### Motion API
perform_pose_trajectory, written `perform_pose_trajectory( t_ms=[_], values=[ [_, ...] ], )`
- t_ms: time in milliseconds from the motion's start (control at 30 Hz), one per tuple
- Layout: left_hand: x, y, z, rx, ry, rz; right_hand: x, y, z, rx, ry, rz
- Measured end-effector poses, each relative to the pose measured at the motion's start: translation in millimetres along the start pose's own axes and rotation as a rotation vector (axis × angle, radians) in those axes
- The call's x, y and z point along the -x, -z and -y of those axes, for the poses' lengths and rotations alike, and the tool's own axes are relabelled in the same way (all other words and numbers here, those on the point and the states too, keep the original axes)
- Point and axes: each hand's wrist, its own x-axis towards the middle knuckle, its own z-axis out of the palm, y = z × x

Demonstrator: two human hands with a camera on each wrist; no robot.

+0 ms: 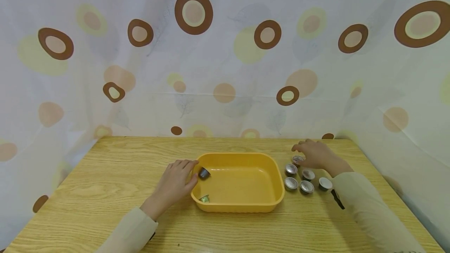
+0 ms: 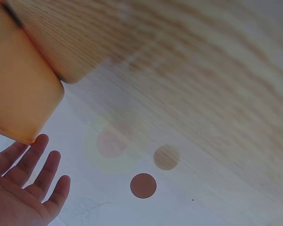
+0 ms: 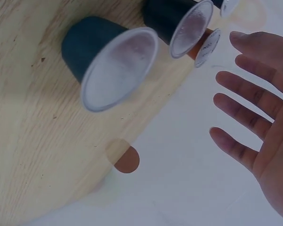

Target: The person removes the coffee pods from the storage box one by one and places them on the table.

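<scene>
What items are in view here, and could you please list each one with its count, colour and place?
Table: one, yellowish wood grain, under the tray
Tray: one, yellow-orange, mid-table
Dark capsule: one, blackish, inside the tray, at its left side
Green capsule: one, green, inside the tray's near left corner
Lidded capsules: six, silvery or whitish lids, on the table right of the tray
Backdrop: one, whitish with brown, peach and yellowish rounds, behind the table
Sleeves: two, cream, on the forearms
Left hand: one, bare, at the tray's left rim
Right hand: one, bare, at the farthest lidded capsule
</scene>
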Motion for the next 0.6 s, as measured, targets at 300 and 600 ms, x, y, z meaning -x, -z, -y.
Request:
perform_pose_trajectory(
  t_ms=[300, 600],
  values=[
    [0.1, -0.4, -0.8, -0.004, 0.002, -0.003, 2.1, 10.7, 8.2, 0.021, 0.033, -0.081],
    [-0.1, -1.4, 0.2, -0.011, 0.001, -0.005, -1.4, 20.5, 26.5, 0.079, 0.069, -0.118]
  ],
)
